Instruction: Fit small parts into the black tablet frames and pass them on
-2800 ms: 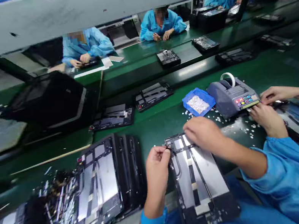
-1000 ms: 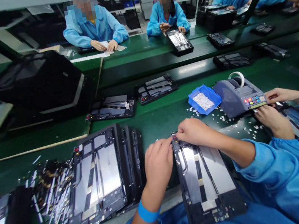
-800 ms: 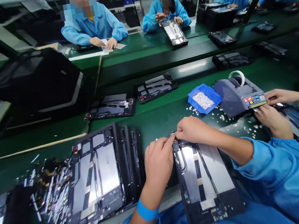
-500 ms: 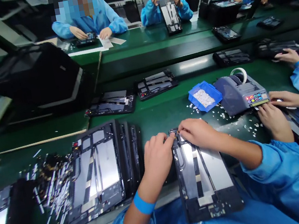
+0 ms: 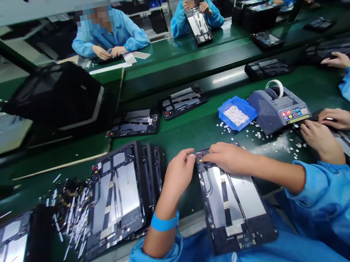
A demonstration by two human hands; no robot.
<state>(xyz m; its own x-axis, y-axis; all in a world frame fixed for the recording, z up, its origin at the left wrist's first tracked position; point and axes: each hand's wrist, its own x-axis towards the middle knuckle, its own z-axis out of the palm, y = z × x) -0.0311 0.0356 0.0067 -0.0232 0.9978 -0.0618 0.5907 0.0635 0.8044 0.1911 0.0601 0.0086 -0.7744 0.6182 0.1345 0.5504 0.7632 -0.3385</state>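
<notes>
An opened tablet point(image 5: 244, 200), its silvery inside and dark ribbon cables showing, lies face up at the near table edge, its lower end over my lap. My right hand point(image 5: 230, 157) rests on its upper part, thumb by the red-marked corner part and fingers folded over the far right edge. Beside the upper left corner, my left hand point(image 5: 179, 173) is closed with thumb and forefinger together; whatever they pinch is too small to make out. To the left leans a row of similar opened tablets point(image 5: 119, 199), touching a heap of thin strips point(image 5: 73, 216).
A blue tray point(image 5: 249, 112) of white scraps adjoins a grey tape dispenser point(image 5: 276, 108), with scraps scattered around. A co-worker's hands point(image 5: 322, 141) work close on my right. More opened tablets point(image 5: 183, 101) lie farther back. At left stands a black box point(image 5: 57, 97).
My left hand has drawn slightly left, off the tablet's corner. My right thumb has shifted left across the top. The whole view has tilted up a little.
</notes>
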